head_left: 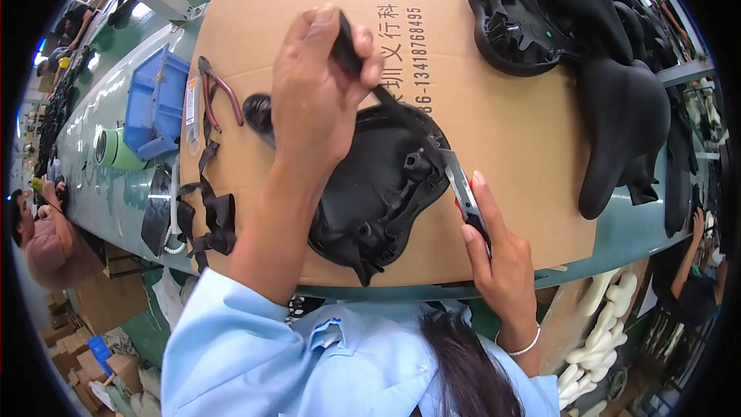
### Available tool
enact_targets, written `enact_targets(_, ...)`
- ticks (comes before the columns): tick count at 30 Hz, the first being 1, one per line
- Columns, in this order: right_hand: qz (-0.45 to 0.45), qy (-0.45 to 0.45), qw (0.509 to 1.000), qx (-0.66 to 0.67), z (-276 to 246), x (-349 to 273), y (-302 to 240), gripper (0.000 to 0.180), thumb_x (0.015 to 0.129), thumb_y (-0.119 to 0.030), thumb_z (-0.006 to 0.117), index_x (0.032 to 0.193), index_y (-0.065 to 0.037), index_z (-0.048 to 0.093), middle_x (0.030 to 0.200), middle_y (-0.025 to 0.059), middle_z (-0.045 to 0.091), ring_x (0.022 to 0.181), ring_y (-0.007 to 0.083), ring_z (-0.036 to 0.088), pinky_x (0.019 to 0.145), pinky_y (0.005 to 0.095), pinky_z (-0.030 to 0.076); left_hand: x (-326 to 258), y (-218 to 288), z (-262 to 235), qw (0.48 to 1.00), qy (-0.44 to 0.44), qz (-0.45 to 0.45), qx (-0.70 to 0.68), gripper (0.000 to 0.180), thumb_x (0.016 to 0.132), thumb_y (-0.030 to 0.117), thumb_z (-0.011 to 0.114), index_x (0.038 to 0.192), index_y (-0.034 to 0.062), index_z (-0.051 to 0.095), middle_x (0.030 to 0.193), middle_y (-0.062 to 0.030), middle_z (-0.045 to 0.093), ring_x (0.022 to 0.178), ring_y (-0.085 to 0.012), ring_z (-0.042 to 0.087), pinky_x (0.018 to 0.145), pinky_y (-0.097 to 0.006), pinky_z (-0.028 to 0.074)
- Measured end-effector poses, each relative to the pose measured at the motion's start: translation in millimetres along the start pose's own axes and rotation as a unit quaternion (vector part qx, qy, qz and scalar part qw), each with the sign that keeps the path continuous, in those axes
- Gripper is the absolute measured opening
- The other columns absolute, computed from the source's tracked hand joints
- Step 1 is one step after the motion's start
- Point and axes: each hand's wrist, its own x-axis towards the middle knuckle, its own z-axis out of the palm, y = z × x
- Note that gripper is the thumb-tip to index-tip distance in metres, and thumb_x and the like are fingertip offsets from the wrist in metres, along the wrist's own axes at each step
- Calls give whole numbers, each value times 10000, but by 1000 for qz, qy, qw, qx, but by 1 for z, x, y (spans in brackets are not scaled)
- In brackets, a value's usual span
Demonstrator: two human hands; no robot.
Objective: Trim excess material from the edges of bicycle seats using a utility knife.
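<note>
A black bicycle saddle lies upside down on the cardboard sheet in front of me, its hollow underside up and loose cover edges around its rim. My left hand is closed on a strip of black cover material, pulled taut up and left from the saddle's far right rim. In my right hand is a utility knife with its blade out. The blade's tip is at the rim, close to where the strip joins the cover. My left forearm hides part of the saddle.
Red-handled pliers and black offcuts lie at the left. Beyond them are a blue bin and a light green round container. More black saddles pile up at the right. Other people are at both sides.
</note>
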Motion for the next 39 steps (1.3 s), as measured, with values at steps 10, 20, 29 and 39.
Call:
enact_targets(10,27,-20,999,39,7,22,-1,531,911,-114,581,1420,-139,431,1151,160,642,747,351,655,648,373,504,7,-10,10,678,-205,-41,705,309,805,321,700,746,19,663,694,-107,610,720,-248,565,751,-350,431)
enact_targets(20,-30,-62,995,-72,-23,-9,-14,557,871,-139,610,1407,-166,462,881,148,670,643,317,633,567,381,466,0,16,6,970,-188,-61,144,186,954,222,572,891,62,643,608,35,549,586,-99,558,620,-339,497)
enact_targets(29,181,-203,953,137,-35,34,-5,483,912,-150,567,1389,-181,499,578,65,522,459,146,516,473,329,424,-16,-14,-22,584,-323,348,658,121,642,102,702,675,62,592,654,-38,488,702,-250,444,690,-353,414)
enact_targets(39,174,-33,971,159,16,-54,-30,506,915,-132,582,1404,-92,457,1128,177,661,777,315,685,691,335,510,4,-21,-41,798,49,267,538,202,879,204,646,824,19,708,792,3,544,771,-126,466,731,-241,368)
